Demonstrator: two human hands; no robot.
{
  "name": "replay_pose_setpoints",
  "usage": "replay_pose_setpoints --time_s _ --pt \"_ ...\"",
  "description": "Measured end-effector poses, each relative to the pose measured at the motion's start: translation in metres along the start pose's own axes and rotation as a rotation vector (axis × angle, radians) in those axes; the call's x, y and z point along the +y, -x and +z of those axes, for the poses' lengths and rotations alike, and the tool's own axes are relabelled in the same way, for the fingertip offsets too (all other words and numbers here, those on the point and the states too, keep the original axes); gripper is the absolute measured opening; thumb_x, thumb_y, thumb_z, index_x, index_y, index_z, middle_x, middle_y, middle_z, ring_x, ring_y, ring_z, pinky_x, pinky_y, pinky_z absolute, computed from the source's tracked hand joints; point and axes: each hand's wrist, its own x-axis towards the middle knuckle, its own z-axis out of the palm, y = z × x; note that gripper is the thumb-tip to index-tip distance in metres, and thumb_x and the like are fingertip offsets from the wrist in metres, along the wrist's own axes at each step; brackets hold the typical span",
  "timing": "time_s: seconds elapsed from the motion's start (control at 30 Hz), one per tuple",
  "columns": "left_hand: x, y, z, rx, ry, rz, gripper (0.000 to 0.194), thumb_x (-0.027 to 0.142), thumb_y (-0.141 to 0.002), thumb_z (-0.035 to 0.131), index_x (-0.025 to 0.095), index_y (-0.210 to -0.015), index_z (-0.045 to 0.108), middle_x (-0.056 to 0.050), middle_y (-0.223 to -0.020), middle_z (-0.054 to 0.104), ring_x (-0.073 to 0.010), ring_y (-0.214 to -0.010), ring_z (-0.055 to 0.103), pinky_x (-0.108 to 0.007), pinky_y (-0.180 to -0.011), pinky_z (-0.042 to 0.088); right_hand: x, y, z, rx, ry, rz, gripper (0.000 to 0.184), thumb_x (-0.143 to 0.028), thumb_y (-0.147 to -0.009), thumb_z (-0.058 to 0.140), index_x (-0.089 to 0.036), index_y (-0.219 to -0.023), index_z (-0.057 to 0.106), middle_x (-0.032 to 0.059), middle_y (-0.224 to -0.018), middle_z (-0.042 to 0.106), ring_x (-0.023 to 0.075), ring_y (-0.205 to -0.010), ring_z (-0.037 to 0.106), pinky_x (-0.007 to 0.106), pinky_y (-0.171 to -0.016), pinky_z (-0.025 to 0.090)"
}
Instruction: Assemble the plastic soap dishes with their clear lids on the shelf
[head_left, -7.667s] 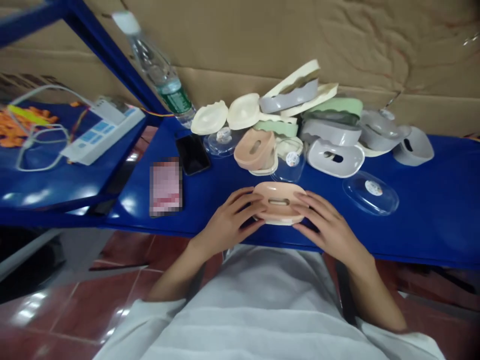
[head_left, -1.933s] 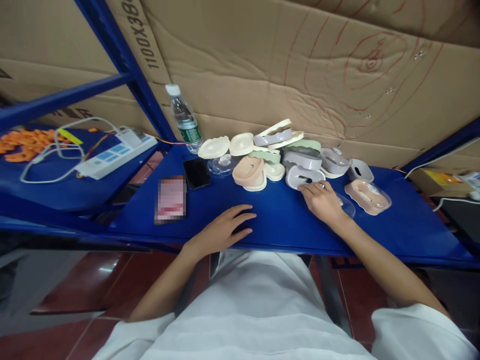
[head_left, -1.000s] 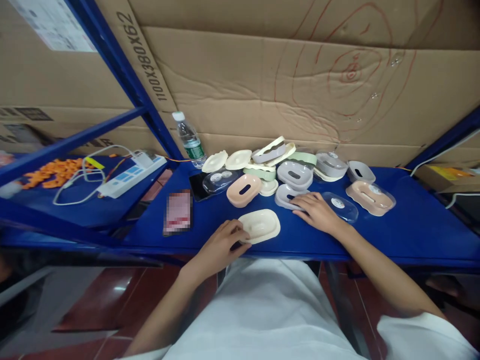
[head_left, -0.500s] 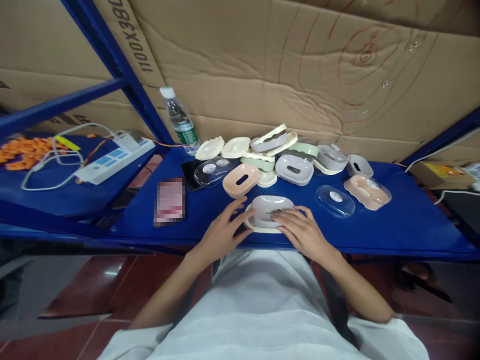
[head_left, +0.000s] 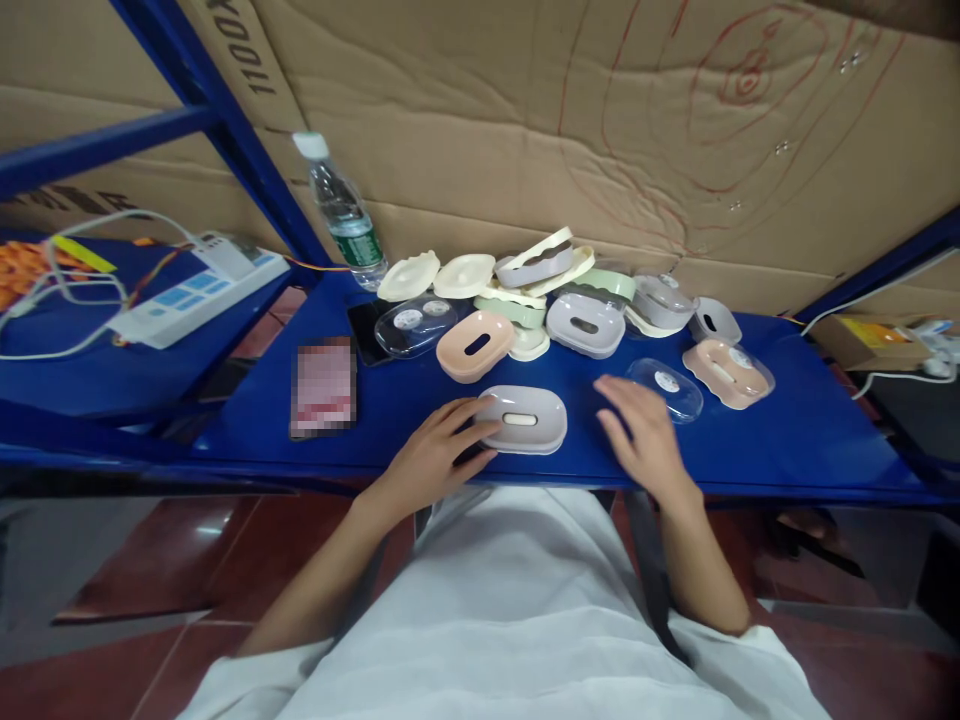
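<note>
A grey oval soap dish (head_left: 523, 440) with a slot in its middle sits near the table's front edge, seated on a pale base that shows through the slot. My left hand (head_left: 442, 440) grips its left end, thumb at the front and fingers over the rim. Off to the right, my right hand (head_left: 641, 430) is open and holds nothing, its fingertips close to a clear lid (head_left: 666, 390) with a round white sticker. Behind the dish lie a peach soap dish (head_left: 474, 345) and another grey soap dish (head_left: 585, 325).
Cream, green and grey dish parts (head_left: 536, 265) are heaped at the back. A peach dish under a clear lid (head_left: 729, 375) stands at the right. At left are a water bottle (head_left: 346, 225), a dark phone (head_left: 367, 335), a pinkish blurred object (head_left: 324, 387) and a power strip (head_left: 199, 300).
The grey dish was brought from the pile onto the cream base drawn in front of me. My right hand has just let go and moved right toward the clear lid; my left stays on the dish.
</note>
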Motion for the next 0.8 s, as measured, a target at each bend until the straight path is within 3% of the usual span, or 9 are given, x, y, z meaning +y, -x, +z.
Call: replay_pose_setpoints --time_s 0.07,0.13,0.23,0.37,0.47,0.6,0.8 --pt "0.0 0.0 -0.001 -0.008 -0.002 -0.005 0.028 0.031 -0.107 0.064 0.028 -0.134 0.073 -0.008 -0.159 0.06 -0.0296 -0.144 0.059 -0.053 -0.124 0.051 0.032 0.009 -0.005 0.074 0.189 0.229 0.048 -0.044 -0.113 0.048 -0.023 -0.155 0.058 0.0186 -0.163 0.056 0.0359 -0.149 0.053 0.061 -0.122 0.042" --pt "0.0 0.001 -0.001 -0.003 -0.006 -0.004 0.028 0.031 -0.108 0.063 0.028 -0.134 0.072 -0.008 -0.159 0.06 -0.029 -0.143 0.059 -0.052 -0.123 0.051 0.057 0.02 -0.002 0.066 0.326 0.414 0.064 -0.056 -0.11 0.05 -0.019 -0.162 0.051 0.0255 -0.172 0.04 0.0469 -0.154 0.045 0.077 -0.119 0.038" --pt "-0.002 0.002 0.0 0.006 -0.014 0.01 0.028 0.031 -0.109 0.062 0.027 -0.135 0.071 -0.009 -0.158 0.061 -0.029 -0.143 0.059 -0.052 -0.123 0.052 0.076 0.033 0.008 0.028 0.358 0.533 0.074 -0.065 -0.108 0.047 -0.018 -0.164 0.047 0.0288 -0.171 0.039 0.0525 -0.155 0.04 0.086 -0.111 0.038" --pt "-0.003 0.004 0.003 0.024 -0.028 -0.012 0.034 0.034 -0.108 0.063 0.03 -0.141 0.068 -0.01 -0.165 0.052 -0.0319 -0.145 0.059 -0.053 -0.12 0.054 0.073 0.034 0.007 0.043 0.316 0.406 0.061 -0.06 -0.11 0.045 -0.024 -0.159 0.054 0.0227 -0.161 0.055 0.0461 -0.151 0.047 0.077 -0.106 0.052" --pt "-0.001 0.005 0.004 0.045 -0.018 -0.071 0.05 0.035 -0.106 0.067 0.033 -0.155 0.056 -0.013 -0.173 0.039 -0.0315 -0.142 0.061 -0.053 -0.119 0.056 0.057 0.029 -0.002 0.057 0.247 0.341 0.056 -0.054 -0.112 0.044 -0.026 -0.159 0.055 0.0197 -0.158 0.059 0.0416 -0.148 0.053 0.069 -0.108 0.055" --pt "0.005 0.005 0.001 0.041 0.028 -0.091 0.066 0.035 -0.102 0.073 0.032 -0.162 0.046 -0.015 -0.171 0.038 -0.0294 -0.141 0.062 -0.05 -0.121 0.055 0.016 0.02 -0.003 0.017 0.048 0.217 0.054 -0.048 -0.114 0.045 -0.028 -0.165 0.048 0.014 -0.162 0.057 0.0338 -0.151 0.053 0.059 -0.121 0.05" --pt "0.004 0.003 0.001 0.002 0.047 -0.083 0.077 0.038 -0.101 0.075 0.035 -0.168 0.036 -0.016 -0.172 0.038 -0.0324 -0.147 0.058 -0.055 -0.123 0.052 -0.046 -0.002 0.015 -0.104 0.054 -0.087 0.052 -0.041 -0.114 0.049 -0.029 -0.165 0.048 0.0106 -0.168 0.052 0.0342 -0.159 0.043 0.058 -0.123 0.046"
